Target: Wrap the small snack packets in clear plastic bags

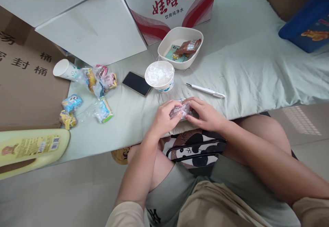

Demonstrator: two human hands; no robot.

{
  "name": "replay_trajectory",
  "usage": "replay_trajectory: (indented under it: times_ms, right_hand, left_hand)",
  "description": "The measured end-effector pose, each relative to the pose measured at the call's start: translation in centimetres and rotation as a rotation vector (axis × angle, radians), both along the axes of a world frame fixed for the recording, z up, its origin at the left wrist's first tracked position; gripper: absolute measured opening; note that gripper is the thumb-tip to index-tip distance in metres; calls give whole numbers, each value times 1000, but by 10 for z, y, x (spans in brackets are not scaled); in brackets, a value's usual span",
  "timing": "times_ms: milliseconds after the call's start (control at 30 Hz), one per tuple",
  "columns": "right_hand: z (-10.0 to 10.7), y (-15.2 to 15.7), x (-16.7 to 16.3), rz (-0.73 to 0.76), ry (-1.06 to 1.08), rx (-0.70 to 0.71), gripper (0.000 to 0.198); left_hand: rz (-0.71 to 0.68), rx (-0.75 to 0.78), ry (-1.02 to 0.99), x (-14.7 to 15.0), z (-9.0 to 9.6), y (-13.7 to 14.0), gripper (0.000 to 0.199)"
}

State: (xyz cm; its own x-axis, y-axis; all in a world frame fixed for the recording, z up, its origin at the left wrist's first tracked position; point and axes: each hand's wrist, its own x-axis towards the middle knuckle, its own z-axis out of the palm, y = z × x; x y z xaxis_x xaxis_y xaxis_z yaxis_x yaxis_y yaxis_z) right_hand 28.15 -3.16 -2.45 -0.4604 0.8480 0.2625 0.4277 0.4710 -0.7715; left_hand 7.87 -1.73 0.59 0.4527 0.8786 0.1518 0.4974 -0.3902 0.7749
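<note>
Near the front edge of the cloth-covered table, my left hand and my right hand grip a small bundle in crinkled clear plastic wrap from both sides. The fingers are curled around it, and what lies inside the wrap I cannot make out. Just beyond my hands stands a white paper cup with clear plastic film over its mouth. To its left a dark phone lies flat. A white pen-like tool with a dark tip rests to the right of the cup.
A white bowl holds snack packets, in front of a printed carton. Leftward lie a tipped paper cup, wrapped snacks and a yellow jug. White boxes stand behind; a blue bin is at far right.
</note>
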Motion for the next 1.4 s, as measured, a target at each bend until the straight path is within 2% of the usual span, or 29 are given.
replay_trajectory:
  times_ms: [67,200,333,433,533,600,700,800,900,1000,1067,1200,1333,1400]
  right_hand:
    - [1,-1,0,-12,2,-20,33]
    - [-1,-1,-1,-72,41,13,42]
    - [-6,1,-1,-288,55,43,40]
    - [-5,2,2,-415,64,32,39]
    - [-3,2,4,-369,85,6,46]
    - [-2,1,5,-297,96,18,50]
    - [-1,1,4,-265,63,45,39]
    - [-1,3,6,-366,49,59,19]
    - [0,5,10,-511,109,65,18]
    - [1,7,13,-600,130,47,20]
    - [1,8,13,-576,107,6,18]
    - [0,5,7,-396,100,-24,14]
    - [1,-2,1,-172,160,-72,23]
    - [2,-3,1,-95,187,-118,30]
  left_hand:
    - [28,-37,-27,-2,0,1,15]
    - [-23,-83,-131,-7,-1,4,23]
    - [15,-63,-162,-12,-3,7,23]
    - [117,43,-51,-12,-6,9,17]
    - [183,129,110,-11,-8,9,26]
    - [162,96,146,-10,-8,9,33]
    - [164,10,89,-11,-9,9,30]
    - [297,2,-3,-14,-9,11,18]
    - [424,3,-86,-20,-10,14,14]
    - [447,-2,-129,-26,-12,15,18]
    - [390,-16,-174,-27,-13,15,26]
    - [190,-75,-253,-22,-12,11,43]
    - [0,-36,-74,-9,-7,5,45]
    - [-43,6,40,-2,-5,2,46]
